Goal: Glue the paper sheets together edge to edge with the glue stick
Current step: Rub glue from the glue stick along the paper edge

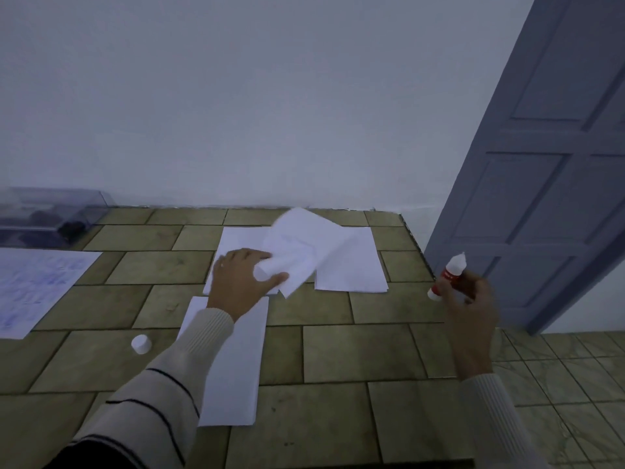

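Observation:
My left hand grips a white paper sheet by its near edge, and the sheet is lifted and curled over a flat stack of white sheets near the wall. Another white sheet lies closer to me, partly under my left forearm. To the right, past the table's edge, my right hand holds an uncapped red and white glue stick, tip up. Its white cap stands on the table to the left of my left arm.
The tiled tabletop ends at a white wall behind and at its right edge near a grey-blue door. A printed sheet lies at the left. A clear plastic box sits in the back left corner.

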